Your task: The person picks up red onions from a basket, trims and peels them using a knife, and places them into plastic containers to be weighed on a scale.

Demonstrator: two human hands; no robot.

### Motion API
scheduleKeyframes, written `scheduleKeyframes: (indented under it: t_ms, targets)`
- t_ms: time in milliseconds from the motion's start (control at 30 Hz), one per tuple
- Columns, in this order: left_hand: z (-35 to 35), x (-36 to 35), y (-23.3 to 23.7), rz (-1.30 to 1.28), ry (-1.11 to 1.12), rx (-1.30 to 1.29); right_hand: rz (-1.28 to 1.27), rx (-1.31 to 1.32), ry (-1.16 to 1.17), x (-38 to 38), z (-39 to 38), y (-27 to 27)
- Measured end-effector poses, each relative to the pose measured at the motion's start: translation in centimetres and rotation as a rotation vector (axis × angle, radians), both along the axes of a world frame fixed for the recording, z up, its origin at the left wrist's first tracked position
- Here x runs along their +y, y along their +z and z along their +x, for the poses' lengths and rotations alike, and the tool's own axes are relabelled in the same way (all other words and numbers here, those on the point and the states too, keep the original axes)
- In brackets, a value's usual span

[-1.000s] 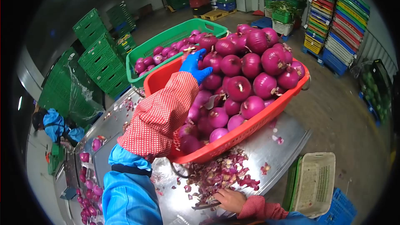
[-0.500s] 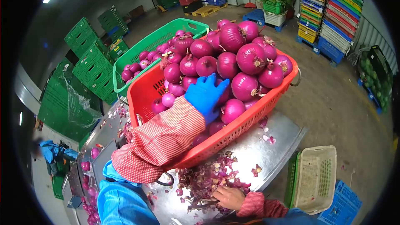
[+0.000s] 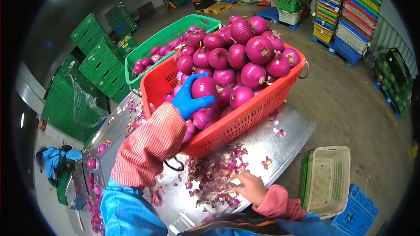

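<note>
Now, gloved left hand (image 3: 191,99) around glossy onion (image 3: 204,87), right hand (image 3: 251,187) half-open by papery skins (image 3: 212,172)

Metal table (image 3: 292,127), red basket (image 3: 238,127), onion skins (image 3: 212,172)

The left hand (image 3: 189,97) has been moved from the far part of the onion pile, near the green basket (image 3: 175,25), where it was seen at first, then across the middle of the pile, and now to the left near part of the red basket (image 3: 238,126). One large onion (image 3: 204,87) is now held between its spread thumb and fingers, and the onions which were covered by the glove half a second ago are uncovered. The right hand (image 3: 251,188) has been opened and drawn a little back over the loose skins (image 3: 218,170). At the left, the co-worker (image 3: 54,161) is seen lower than at first.
</note>
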State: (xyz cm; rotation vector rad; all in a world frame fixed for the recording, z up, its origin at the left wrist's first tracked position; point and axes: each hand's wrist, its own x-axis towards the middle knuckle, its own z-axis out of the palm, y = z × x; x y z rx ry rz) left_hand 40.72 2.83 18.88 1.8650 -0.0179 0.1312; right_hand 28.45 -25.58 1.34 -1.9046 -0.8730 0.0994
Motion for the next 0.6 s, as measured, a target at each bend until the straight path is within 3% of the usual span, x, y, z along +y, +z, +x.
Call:
scheduleKeyframes:
  t_ms: [33, 100, 233, 367, 600]
  targets:
    - [-2.2, 0.1, 0.3, -0.327, -0.021, 0.079, 0.075, 0.149, -0.091, 0.2, 0.3, 0.3]
    - [-6.8, -1.0, 1.1, -0.654, -0.095, 0.085, 0.127, 0.315, -0.163, -0.3, 2.1, 3.4]
    - [-14.3, -2.6, -0.4, -0.681, -0.054, 0.119, 0.102, -0.181, -0.176, 1.6, 3.4, 10.8]
    - [-20.1, -4.3, -1.7, -0.791, 0.043, 0.162, -0.041, -0.531, -0.139, 3.9, 1.6, 13.6]
    - [-25.6, -6.0, -4.5, -0.809, 0.152, 0.141, -0.097, -0.635, -0.008, 5.7, -1.1, 11.3]
